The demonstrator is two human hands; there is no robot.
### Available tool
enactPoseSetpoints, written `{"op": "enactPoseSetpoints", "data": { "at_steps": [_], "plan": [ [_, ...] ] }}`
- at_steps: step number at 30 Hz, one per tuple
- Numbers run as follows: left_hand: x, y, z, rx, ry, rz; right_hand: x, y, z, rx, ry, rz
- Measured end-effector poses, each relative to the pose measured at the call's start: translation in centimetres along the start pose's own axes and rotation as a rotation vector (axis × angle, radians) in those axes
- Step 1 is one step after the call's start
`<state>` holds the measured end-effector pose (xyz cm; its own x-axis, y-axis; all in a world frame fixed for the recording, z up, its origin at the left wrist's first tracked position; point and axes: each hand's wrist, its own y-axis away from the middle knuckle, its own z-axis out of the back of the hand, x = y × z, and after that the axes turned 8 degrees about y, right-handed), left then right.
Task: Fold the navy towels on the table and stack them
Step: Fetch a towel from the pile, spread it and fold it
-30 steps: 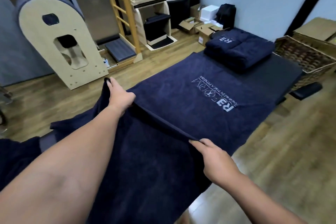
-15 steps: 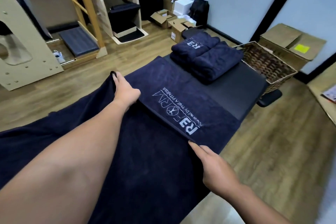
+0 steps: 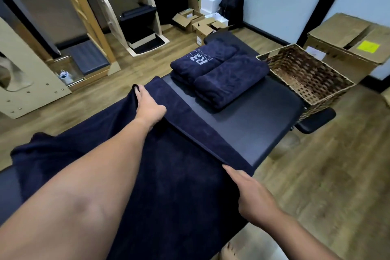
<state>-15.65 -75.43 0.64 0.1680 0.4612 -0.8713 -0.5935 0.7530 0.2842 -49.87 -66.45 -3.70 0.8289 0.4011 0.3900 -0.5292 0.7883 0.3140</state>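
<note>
The navy towel [image 3: 168, 175] lies spread over the near half of the black padded table [image 3: 263, 124]. The left hand [image 3: 148, 106] pinches its folded edge at ten o'clock, and the right hand [image 3: 251, 194] pinches the same edge at four, likely to keep the fold line taut and square. At one o'clock sit the folded towels [image 3: 219, 74], just beside a wicker basket [image 3: 306, 74].
</note>
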Motion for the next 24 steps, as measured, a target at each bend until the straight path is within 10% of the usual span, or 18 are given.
{"op": "enactPoseSetpoints", "data": {
  "at_steps": [13,24],
  "plan": [
    [-0.7,-3.3,-10.0,0.154,-0.111,0.025,-7.3,-4.7,1.0,0.142,0.218,-0.103],
    [9.7,1.4,-3.9,0.237,-1.146,-0.162,-1.5,-7.1,-1.4,0.188,0.419,0.025]
  ]
}}
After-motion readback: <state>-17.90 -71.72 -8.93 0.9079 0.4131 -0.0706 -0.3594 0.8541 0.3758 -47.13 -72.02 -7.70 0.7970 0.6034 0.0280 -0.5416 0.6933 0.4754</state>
